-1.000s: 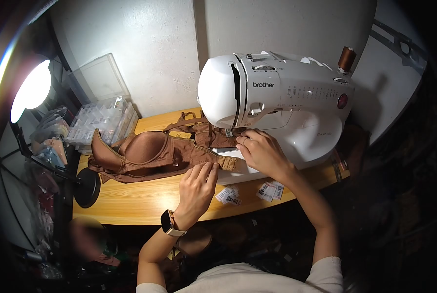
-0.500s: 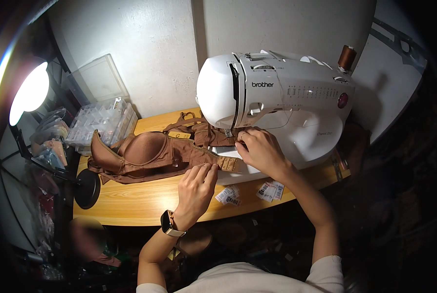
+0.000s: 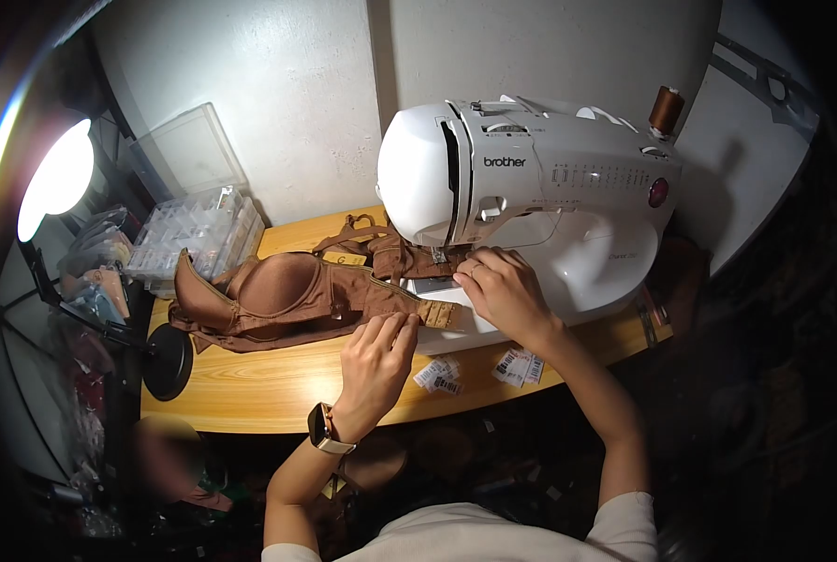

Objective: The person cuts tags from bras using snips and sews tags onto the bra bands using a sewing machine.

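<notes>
Off-white wall (image 3: 297, 112): behind the curved, yellow wood-grain table (image 3: 241, 389).
Glowing round lamp (image 3: 58, 178): far left in my remote view.
Brown moulded-cup bra (image 3: 280, 286): lying on the table, its fabric seeming to run under the metal presser foot (image 3: 438, 254).
Left hand (image 3: 374, 354): fingertips bent against the bra's near edge by the beige hook strip (image 3: 439, 315); I cannot tell whether they pinch or rest.
Right hand (image 3: 501, 290): fingertips drawn together, apparently pinching brown fabric beside the foot.
White plastic sewing machine (image 3: 559, 140): I judge the step in hand to be guiding cloth under the foot; the next move calls for level fabric and fingers clear of the foot.
Brown thread spool (image 3: 665, 112): upright atop the machine's right end.
</notes>
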A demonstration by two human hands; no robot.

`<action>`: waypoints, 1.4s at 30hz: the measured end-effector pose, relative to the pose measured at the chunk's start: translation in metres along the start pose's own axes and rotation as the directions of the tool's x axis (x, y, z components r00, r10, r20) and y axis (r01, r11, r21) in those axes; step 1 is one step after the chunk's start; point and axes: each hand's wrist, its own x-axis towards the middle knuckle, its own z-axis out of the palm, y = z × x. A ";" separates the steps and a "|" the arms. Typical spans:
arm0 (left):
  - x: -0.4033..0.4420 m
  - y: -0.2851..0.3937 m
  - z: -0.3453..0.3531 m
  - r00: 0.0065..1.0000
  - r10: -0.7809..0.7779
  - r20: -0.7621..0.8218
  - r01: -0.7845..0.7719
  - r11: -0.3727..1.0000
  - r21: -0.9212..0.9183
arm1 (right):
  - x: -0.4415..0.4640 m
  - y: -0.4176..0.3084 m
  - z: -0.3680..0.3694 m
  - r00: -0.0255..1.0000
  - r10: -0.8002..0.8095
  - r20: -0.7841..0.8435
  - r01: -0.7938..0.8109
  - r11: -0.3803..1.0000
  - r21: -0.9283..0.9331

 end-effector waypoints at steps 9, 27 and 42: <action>0.000 0.000 0.000 1.000 0.005 -0.004 -0.005 1.000 0.005 | 0.000 0.010 0.001 0.993 -0.116 0.019 0.117 0.993 -0.026; 0.005 0.000 0.002 0.997 0.023 -0.078 -0.022 1.000 0.015 | 0.003 0.027 -0.003 0.994 -0.105 0.011 0.101 0.972 0.211; 0.002 -0.001 0.001 0.999 0.030 -0.012 -0.030 0.999 0.016 | 0.001 0.032 0.000 0.995 -0.096 0.029 0.086 0.966 0.245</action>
